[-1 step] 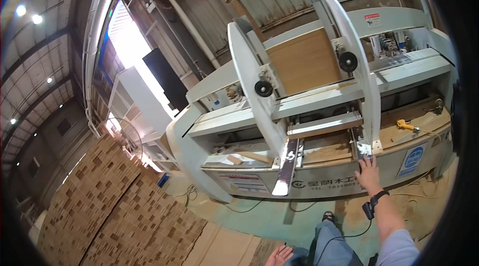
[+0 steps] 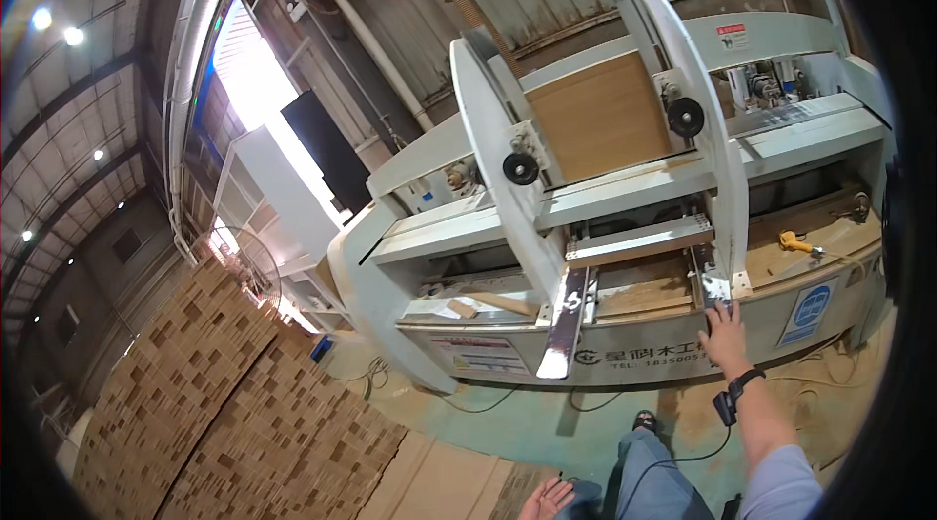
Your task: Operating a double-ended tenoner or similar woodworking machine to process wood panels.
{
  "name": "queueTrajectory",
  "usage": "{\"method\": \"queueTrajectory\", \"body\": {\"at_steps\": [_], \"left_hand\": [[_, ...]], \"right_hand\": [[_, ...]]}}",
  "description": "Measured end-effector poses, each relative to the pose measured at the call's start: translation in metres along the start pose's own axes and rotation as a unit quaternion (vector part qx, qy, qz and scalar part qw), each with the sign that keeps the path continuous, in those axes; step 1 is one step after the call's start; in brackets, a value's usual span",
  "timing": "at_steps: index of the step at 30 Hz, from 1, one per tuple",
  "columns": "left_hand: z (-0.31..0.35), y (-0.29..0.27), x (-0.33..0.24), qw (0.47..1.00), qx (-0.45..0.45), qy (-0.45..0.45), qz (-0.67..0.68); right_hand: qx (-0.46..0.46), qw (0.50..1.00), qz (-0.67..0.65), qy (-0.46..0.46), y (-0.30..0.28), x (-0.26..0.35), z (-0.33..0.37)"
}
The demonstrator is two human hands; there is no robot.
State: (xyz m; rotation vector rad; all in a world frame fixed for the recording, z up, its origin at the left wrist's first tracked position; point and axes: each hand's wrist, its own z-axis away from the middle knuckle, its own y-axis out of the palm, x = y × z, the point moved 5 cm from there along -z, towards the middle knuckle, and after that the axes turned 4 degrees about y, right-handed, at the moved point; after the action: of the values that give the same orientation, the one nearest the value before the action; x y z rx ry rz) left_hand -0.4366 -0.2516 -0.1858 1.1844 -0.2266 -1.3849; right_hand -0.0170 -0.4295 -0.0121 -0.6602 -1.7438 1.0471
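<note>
My right hand (image 2: 724, 337) reaches forward to the front end of the right dark metal rail (image 2: 715, 288). Its fingers are stretched and spread over the rail's end, resting against it. Low in the picture, beside my leg, my left hand (image 2: 549, 499) is palm up with its fingers apart and nothing in it. Parallel to the right rail, a left metal rail (image 2: 563, 330) sticks out from the large pale machine (image 2: 625, 203). A crossbar (image 2: 639, 242) spans the two rails. Above them stand two curved white arms with black handwheels (image 2: 520, 168), and a brown wooden panel (image 2: 600, 120) stands upright between the arms.
A yellow air gun (image 2: 795, 243) with a hose lies on the machine's right ledge. Wood offcuts (image 2: 493, 304) lie on its left side. Stacked wooden strips (image 2: 244, 403) fill the lower left. Cables (image 2: 478, 409) trail across the green floor (image 2: 508, 432).
The view has shifted very slightly. My right hand stays on the rail's end, and my left hand keeps its place.
</note>
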Motion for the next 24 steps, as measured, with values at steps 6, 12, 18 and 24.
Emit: {"method": "queueTrajectory", "body": {"at_steps": [6,12,18,24], "left_hand": [[0.006,-0.021,-0.021,0.991,0.093,0.052,0.084],[0.002,-0.026,-0.026,0.991,0.066,0.031,0.109],[-0.002,-0.026,-0.026,0.996,0.045,0.029,0.07],[-0.002,-0.025,-0.028,0.997,0.041,0.043,0.05]], "right_hand": [[0.008,1.0,0.025,0.003,0.001,0.005,0.001],[-0.03,0.998,0.041,-0.025,0.01,0.003,0.004],[-0.002,0.999,0.04,-0.012,0.008,0.004,0.002],[-0.016,1.0,0.021,-0.014,0.004,0.003,0.003]]}}
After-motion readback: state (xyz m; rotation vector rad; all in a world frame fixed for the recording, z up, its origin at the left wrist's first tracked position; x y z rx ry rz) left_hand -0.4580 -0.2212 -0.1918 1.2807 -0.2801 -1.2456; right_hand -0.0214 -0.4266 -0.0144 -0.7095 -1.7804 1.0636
